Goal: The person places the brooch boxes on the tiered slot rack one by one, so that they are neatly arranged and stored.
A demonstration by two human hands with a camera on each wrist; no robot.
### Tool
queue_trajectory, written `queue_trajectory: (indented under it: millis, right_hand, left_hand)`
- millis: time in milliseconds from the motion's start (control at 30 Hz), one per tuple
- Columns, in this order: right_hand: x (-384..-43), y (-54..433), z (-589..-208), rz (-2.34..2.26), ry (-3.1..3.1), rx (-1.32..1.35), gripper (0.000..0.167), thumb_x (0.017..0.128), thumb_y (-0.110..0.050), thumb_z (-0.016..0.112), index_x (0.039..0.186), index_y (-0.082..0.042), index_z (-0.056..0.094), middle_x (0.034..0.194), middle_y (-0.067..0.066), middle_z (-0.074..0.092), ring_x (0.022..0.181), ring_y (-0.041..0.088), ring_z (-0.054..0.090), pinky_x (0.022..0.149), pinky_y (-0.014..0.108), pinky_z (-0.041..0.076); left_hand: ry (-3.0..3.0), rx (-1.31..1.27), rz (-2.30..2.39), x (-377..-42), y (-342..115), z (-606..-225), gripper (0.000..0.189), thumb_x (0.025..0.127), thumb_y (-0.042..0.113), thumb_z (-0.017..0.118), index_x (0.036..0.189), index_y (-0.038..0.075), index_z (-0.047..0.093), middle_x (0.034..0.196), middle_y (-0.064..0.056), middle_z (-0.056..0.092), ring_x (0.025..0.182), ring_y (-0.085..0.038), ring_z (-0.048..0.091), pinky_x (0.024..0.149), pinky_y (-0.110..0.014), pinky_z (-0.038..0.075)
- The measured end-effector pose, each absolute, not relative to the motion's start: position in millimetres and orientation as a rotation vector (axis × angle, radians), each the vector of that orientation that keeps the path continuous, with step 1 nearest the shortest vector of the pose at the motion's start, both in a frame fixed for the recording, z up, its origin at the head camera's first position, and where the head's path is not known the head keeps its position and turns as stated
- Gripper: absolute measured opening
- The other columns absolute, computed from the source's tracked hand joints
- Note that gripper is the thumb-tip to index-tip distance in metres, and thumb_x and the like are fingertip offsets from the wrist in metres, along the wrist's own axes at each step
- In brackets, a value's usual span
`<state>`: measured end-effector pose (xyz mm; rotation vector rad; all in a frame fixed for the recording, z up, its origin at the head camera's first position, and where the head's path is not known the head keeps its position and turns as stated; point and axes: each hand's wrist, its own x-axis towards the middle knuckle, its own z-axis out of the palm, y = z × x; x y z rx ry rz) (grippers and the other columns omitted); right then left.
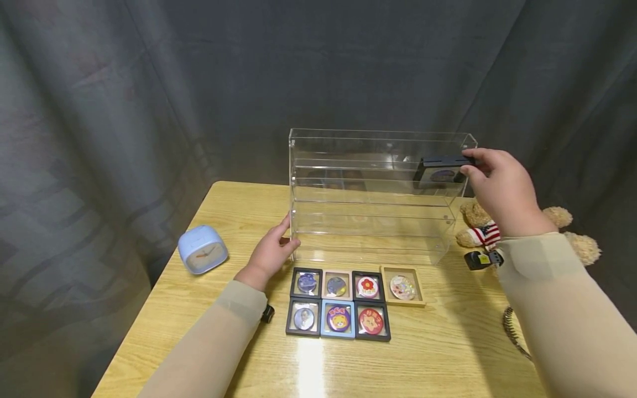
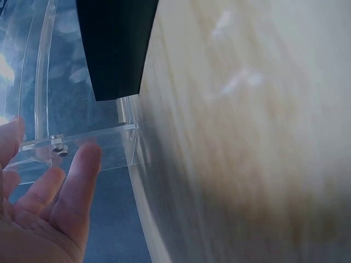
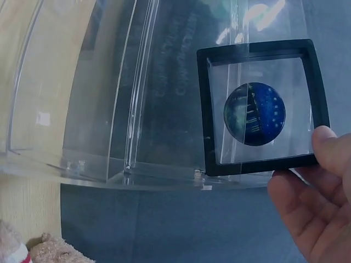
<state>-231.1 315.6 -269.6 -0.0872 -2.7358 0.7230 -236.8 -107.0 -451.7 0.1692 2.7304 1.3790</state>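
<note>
A clear acrylic display rack (image 1: 368, 217) with tiered shelves stands on the table. At its upper right, my right hand (image 1: 507, 188) pinches a black square display frame (image 1: 440, 161) by one corner, thumb on the front. Inside this frame, a round blue badge (image 3: 255, 114) shows in the right wrist view; the frame overlaps an upper shelf there. My left hand (image 1: 269, 251) rests against the rack's lower left side, its fingers (image 2: 77, 192) spread beside the panel. In front of the rack, several framed badges (image 1: 338, 319) lie flat in two rows, with black, blue and wood-coloured borders.
A light blue alarm clock (image 1: 201, 249) stands at the left of the table. To the right, a teddy bear (image 1: 478, 232) in a striped top lies beyond my right forearm. A dark toothed band (image 1: 515, 331) lies near the right edge. Grey curtains (image 1: 318, 72) hang behind.
</note>
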Motion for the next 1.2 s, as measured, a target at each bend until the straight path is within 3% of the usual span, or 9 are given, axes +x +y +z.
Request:
queue_trajectory:
  millis: [633,933,1200]
  right_hand:
    - [-237.3,317.7,-285.4,0.602,-2.796,-0.011,0.045,0.105,-0.028,0.05,0.148,-0.012,0.049,0.128,0.022,0.049,0.093,0.036,0.046,0.074,0.052,0.041]
    - [-238.7,320.2,-290.8,0.444,-2.793,0.078,0.041,0.102,-0.017,0.058,0.141,-0.004,0.056,0.135,0.025,0.051,0.107,0.042,0.053,0.086,0.062,0.045]
    - [-235.8,319.5,-294.4,0.417,-2.789,0.096,0.042,0.101,-0.011,0.057,0.142,-0.003,0.054,0.133,0.024,0.052,0.108,0.042,0.053,0.085,0.061,0.045]
  left_hand:
    - [2.749,0.197,1.363,-235.7,-107.4,-451.1,0.076,0.098,0.031,0.065,0.154,0.051,0.018,0.153,-0.005,0.039,0.117,-0.028,0.057,0.088,-0.047,0.053]
    - [2.747,0.196,1.355,-235.4,-106.4,-450.8,0.076,0.098,0.031,0.065,0.154,0.051,0.017,0.153,-0.006,0.039,0.117,-0.028,0.057,0.087,-0.048,0.053]
    - [2.728,0.184,1.37,-235.1,-107.1,-451.3,0.074,0.098,0.033,0.064,0.154,0.051,0.018,0.156,-0.003,0.035,0.12,-0.029,0.055,0.093,-0.05,0.05]
